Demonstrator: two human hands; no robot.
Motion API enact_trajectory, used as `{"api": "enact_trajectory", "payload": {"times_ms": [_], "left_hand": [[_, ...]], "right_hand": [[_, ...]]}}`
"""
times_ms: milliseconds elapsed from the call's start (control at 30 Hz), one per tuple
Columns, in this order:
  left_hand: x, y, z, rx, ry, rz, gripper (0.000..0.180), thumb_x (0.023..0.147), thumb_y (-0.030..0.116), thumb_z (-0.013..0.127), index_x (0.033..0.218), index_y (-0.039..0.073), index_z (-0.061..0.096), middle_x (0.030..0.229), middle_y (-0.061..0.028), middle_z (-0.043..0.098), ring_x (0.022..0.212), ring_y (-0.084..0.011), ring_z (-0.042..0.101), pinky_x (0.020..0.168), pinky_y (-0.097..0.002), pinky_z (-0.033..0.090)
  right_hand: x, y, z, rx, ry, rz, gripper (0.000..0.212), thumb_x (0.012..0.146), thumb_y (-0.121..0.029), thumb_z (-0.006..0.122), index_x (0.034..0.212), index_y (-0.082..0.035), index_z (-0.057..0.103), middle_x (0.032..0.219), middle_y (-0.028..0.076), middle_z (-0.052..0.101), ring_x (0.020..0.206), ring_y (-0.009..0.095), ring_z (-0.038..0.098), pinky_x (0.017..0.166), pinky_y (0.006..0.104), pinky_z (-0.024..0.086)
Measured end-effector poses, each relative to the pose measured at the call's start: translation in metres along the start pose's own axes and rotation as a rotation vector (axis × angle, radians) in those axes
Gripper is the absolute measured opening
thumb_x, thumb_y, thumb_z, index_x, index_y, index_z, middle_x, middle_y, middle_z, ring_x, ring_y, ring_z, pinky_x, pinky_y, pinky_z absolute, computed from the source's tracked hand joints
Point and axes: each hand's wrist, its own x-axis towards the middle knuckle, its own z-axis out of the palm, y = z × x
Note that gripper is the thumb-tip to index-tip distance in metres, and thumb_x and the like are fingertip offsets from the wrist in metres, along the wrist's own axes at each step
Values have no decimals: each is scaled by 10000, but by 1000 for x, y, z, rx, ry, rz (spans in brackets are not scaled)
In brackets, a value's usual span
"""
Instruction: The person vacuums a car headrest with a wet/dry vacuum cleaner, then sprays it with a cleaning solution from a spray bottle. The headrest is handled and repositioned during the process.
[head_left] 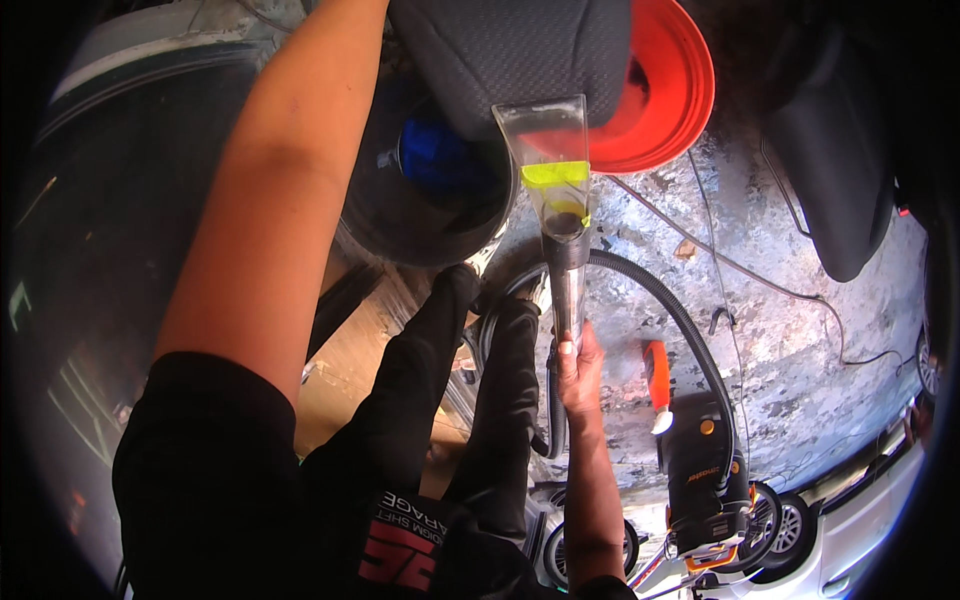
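My right hand [580, 372] is wrapped round the tube of a vacuum wand [567, 285]. The wand ends in a clear, flat, flared nozzle [545, 135] with a bright yellow band across it. Its wide lip rests against, or very close to, the lower edge of a dark grey textured car seat piece [510, 50]; contact is hard to tell. My left arm [280, 150] stretches up past the top edge of the picture, so the left hand is hidden. A black ribbed hose [680, 310] curves behind the wand toward the machine.
A red basin [695, 95] stands behind the seat piece. Left of it is a dark round container [400, 235] with something blue inside. A black vacuum machine [700, 460], an orange-handled brush [657, 375], cables [750, 270], another dark seat part [840, 170] and a white car [870, 530] are at right.
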Motion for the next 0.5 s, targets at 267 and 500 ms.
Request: {"api": "enact_trajectory", "payload": {"times_ms": [267,500], "left_hand": [[18,-14,-31,-118,-21,-106,600,1078,607,457,628,218,382,486,28,318,344,-164,263,337,-364,204],[-44,14,25,-44,8,-136,620,1046,651,509,621,218,380,484,42,329,333,-146,285,326,-323,213]], "right_hand": [[-67,-35,-12,-268,13,139,444,1054,-470,595,1051,-26,603,772,54,561,692,154,496,638,348,441],[-84,-203,-33,-66,106,172,723,1044,-719,425,1075,-33,648,785,37,634,657,101,570,590,272,436]]}}
